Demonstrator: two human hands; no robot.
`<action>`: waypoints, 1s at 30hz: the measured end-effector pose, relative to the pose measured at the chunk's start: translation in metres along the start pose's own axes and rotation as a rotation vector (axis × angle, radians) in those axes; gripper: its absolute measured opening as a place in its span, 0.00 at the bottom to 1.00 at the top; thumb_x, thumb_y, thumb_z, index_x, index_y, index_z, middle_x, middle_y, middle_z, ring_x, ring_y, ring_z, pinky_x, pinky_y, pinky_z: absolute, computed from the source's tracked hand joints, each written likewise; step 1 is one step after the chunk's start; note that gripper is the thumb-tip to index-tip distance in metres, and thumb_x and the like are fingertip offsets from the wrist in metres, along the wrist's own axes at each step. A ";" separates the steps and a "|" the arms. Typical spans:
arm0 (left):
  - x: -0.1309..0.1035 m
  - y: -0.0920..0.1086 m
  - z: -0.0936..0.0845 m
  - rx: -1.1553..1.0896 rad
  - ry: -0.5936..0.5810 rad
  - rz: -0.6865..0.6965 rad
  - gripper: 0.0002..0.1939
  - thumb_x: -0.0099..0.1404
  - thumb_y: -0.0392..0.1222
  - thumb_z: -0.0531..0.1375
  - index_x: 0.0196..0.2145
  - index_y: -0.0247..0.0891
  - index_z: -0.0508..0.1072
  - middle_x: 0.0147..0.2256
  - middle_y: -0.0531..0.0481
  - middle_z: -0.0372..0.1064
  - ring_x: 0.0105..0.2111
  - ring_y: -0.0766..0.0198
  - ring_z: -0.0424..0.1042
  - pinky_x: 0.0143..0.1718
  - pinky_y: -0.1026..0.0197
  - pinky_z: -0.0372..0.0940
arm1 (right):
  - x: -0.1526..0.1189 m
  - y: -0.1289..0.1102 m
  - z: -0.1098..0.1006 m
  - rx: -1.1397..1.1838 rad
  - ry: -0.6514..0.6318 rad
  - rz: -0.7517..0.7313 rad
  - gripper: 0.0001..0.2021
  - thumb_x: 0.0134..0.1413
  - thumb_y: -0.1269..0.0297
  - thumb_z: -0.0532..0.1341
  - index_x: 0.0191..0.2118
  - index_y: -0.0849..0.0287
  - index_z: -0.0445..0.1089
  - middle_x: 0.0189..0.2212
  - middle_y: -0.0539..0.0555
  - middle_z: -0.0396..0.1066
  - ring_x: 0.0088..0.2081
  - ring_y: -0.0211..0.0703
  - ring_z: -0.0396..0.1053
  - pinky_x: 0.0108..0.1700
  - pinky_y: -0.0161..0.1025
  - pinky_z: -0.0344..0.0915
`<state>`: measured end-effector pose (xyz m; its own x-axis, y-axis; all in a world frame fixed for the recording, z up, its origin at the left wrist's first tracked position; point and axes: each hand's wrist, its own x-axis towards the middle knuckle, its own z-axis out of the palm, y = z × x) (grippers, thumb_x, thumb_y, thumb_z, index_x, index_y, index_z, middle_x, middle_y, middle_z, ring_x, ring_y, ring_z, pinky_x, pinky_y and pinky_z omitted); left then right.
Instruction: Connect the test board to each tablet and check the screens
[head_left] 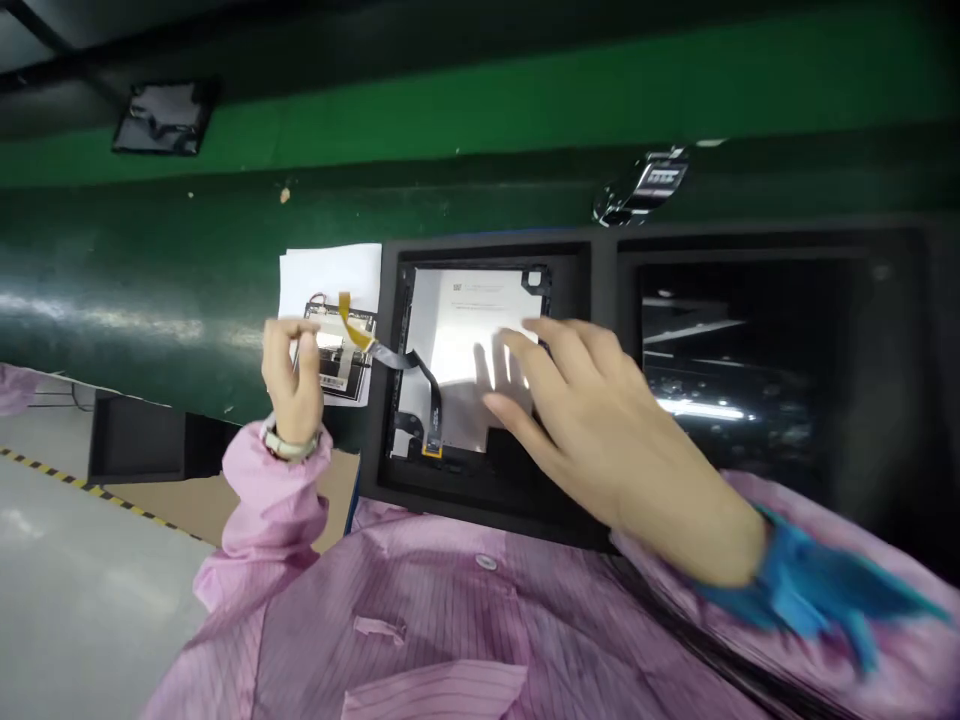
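Observation:
My left hand (292, 375) is closed, with thumb and forefinger pinched at the left edge of a small flat electronic module (349, 372). White paper (330, 270) lies under the module. From the module's top side a gold and black flex cable (386, 355) runs right to a flat display panel (442, 320). This panel, silvery white at the back with a black frame, rests in a black foam tray (574, 270). Over its right part hovers my right hand (585, 400), fingers spread and holding nothing; the hand is slightly blurred. A reflection of its fingers shows on the panel.
A glossy black screen (720, 360) lies in the right recess. Behind, on the green mat (465, 200), are a shiny curved part (645, 187) and, far left, another panel (163, 118). A black bin (139, 440) stands below the bench at left.

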<state>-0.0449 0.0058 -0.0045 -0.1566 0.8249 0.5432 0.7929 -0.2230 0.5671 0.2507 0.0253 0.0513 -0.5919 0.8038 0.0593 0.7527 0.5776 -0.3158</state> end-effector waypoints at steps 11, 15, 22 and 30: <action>-0.064 0.000 -0.005 0.455 -0.404 0.081 0.21 0.76 0.38 0.48 0.60 0.35 0.71 0.51 0.33 0.67 0.49 0.48 0.68 0.50 0.45 0.66 | -0.062 0.012 0.042 -0.001 0.140 0.075 0.34 0.73 0.48 0.44 0.64 0.76 0.62 0.53 0.70 0.72 0.54 0.61 0.69 0.55 0.56 0.72; -0.062 -0.002 -0.004 0.494 -0.395 0.138 0.22 0.77 0.37 0.46 0.59 0.32 0.72 0.51 0.32 0.69 0.50 0.48 0.69 0.50 0.46 0.68 | -0.063 0.015 0.048 0.064 0.181 0.071 0.35 0.73 0.47 0.42 0.64 0.77 0.63 0.53 0.70 0.72 0.54 0.60 0.70 0.56 0.56 0.72; -0.051 0.014 -0.019 0.402 -0.425 -0.007 0.21 0.76 0.42 0.48 0.60 0.37 0.72 0.57 0.33 0.66 0.55 0.48 0.70 0.58 0.41 0.68 | -0.059 0.005 0.048 0.093 0.189 0.037 0.36 0.73 0.47 0.43 0.66 0.79 0.62 0.56 0.72 0.73 0.59 0.65 0.69 0.67 0.66 0.60; -0.084 0.091 -0.005 0.407 -0.327 -0.031 0.17 0.77 0.40 0.50 0.58 0.39 0.70 0.55 0.40 0.71 0.59 0.49 0.66 0.60 0.43 0.66 | -0.055 -0.017 0.047 0.281 0.102 0.122 0.36 0.70 0.52 0.53 0.69 0.82 0.56 0.63 0.78 0.65 0.65 0.71 0.64 0.70 0.73 0.51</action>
<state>0.0380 -0.0863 0.0047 -0.0429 0.9615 0.2713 0.9656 -0.0298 0.2582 0.2568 -0.0350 0.0090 -0.4599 0.8829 0.0952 0.6985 0.4259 -0.5750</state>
